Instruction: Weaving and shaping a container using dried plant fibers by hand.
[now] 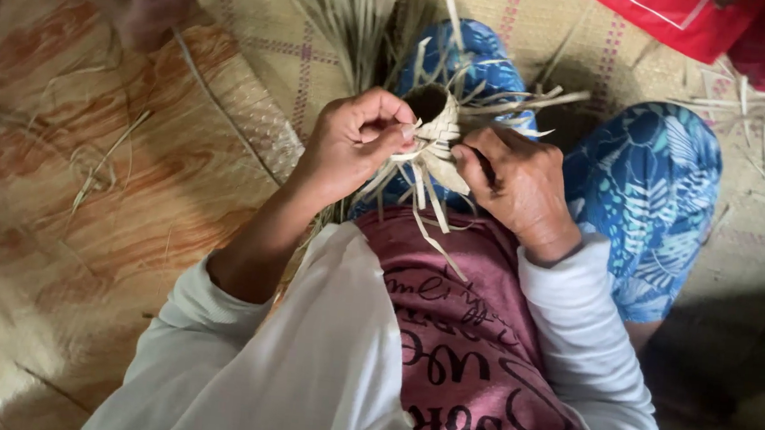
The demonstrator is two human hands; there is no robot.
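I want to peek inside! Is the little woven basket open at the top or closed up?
Open. The small woven basket shows a dark round hole at its top, with loose straw strips sticking out around it.

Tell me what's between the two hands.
In the head view, a small woven basket of pale strips sits between the left hand and the right hand. Both hands grip it, and loose strip ends hang below.
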